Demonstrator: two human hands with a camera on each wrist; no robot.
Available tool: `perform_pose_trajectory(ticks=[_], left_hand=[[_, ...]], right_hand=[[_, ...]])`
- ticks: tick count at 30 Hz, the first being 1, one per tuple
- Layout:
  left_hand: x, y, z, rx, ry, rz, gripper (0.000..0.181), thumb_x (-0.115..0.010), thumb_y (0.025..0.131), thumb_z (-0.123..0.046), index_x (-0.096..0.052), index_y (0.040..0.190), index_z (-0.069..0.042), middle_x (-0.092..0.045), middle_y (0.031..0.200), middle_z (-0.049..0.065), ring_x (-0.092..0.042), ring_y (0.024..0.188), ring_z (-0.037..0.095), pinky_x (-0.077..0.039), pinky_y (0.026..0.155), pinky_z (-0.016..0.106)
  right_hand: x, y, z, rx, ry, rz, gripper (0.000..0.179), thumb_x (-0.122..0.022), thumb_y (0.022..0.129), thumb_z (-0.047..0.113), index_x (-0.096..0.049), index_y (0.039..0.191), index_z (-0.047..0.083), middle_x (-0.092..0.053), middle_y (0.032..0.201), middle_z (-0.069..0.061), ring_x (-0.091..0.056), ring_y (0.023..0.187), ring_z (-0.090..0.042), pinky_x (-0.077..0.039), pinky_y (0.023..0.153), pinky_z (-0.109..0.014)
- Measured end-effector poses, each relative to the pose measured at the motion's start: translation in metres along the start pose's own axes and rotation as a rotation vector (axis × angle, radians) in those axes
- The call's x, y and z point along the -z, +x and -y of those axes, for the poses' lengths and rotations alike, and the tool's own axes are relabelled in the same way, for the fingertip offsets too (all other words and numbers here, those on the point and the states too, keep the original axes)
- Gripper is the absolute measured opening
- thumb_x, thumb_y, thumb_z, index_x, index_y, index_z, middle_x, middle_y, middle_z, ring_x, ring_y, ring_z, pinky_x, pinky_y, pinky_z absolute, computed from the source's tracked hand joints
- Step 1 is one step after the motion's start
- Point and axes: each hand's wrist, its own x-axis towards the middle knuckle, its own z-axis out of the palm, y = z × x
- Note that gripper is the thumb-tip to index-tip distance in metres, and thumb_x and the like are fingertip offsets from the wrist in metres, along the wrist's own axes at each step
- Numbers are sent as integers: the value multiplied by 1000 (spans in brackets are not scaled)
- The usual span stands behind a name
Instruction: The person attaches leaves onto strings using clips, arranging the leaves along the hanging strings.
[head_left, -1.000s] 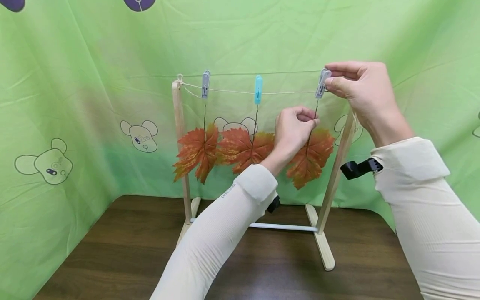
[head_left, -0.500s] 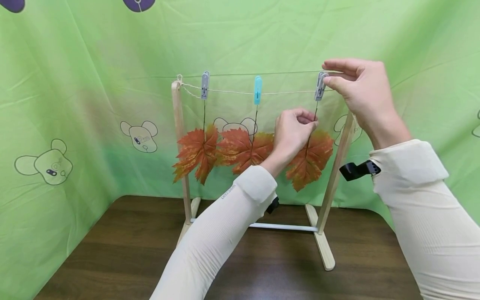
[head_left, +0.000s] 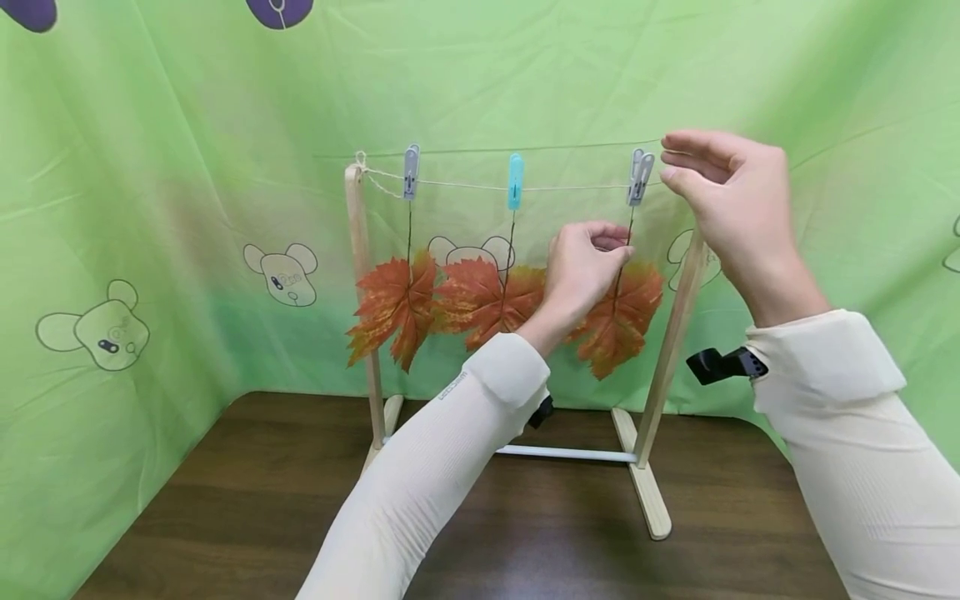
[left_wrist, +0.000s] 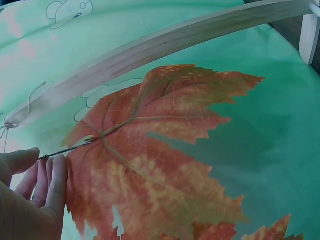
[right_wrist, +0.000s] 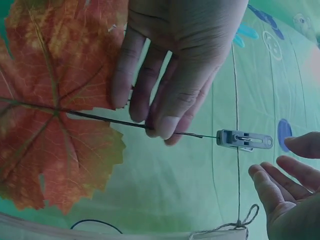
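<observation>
A grey clothespin grips the string near its right end, with the stem of an orange-red artificial leaf below it. My left hand pinches that stem between thumb and fingers, as the left wrist view also shows. Just right of the clothespin, my right hand has its thumb and fingers spread, apart from it and holding nothing. Farther left, a second leaf hangs from a blue clothespin. A third leaf hangs from another grey clothespin; my left forearm partly covers the stand.
The string is tied between two wooden posts of a stand with wooden feet and a white crossbar. It stands on a dark wooden table. A green printed cloth hangs close behind.
My right hand has let go of the right grey clothespin and moved slightly right, its fingers apart. The clothespin stays on the string. My left hand keeps its pinch on the stem.
</observation>
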Motion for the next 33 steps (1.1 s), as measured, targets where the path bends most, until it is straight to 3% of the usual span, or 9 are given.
perform_pose_trajectory(ticks=[6,13,18,24,28,30,33], left_hand=[[8,-7,-1,-26,-45,24,27,-76,95,-10,-79,122,-13,-80,102,-2,-73,89,2,-54,73,12],[26,-24,-5,-96,-47,58,31,-69,102,-18,-74,133,-18,-77,124,-3,-71,104,2,-56,82,17],[42,-39,-5,-169,-8,76,31,-64,106,-25,-72,135,-20,-73,131,-7,-66,113,1,-56,90,18],[62,-59,9,-326,162,60,32,-58,109,-26,-71,137,-18,-71,135,-2,-66,124,10,-54,103,29],[75,-77,26,-371,308,61,34,-57,109,-30,-69,139,-19,-68,141,-3,-61,134,14,-51,110,39],[82,-88,36,-375,363,73,36,-57,109,-33,-68,141,-21,-65,144,-3,-60,136,16,-52,109,44],[92,-103,52,-382,445,92,40,-57,109,-37,-64,145,-21,-62,149,-2,-56,140,19,-53,108,48]], right_hand=[[2,-14,-4,39,-53,-53,33,-71,98,8,-74,130,12,-75,126,6,-70,110,1,-52,94,-10],[3,-32,-9,101,-176,-82,36,-69,101,16,-69,137,10,-72,136,1,-68,119,1,-48,111,-21],[0,-48,-14,157,-243,-99,37,-70,101,19,-70,137,11,-71,138,-5,-67,123,-2,-51,105,-18],[-3,-72,-26,203,-333,-75,38,-69,102,21,-67,140,17,-65,146,-8,-62,121,4,-50,103,-14],[-8,-93,-39,302,-369,-30,40,-68,102,16,-65,142,14,-62,149,-9,-57,129,6,-45,105,-8],[-10,-102,-46,366,-398,-19,42,-69,101,14,-65,143,12,-62,149,-10,-57,136,-3,-41,109,-8],[-11,-115,-55,431,-448,-2,46,-71,99,12,-63,145,10,-60,151,-12,-57,142,-27,-35,116,-11]])
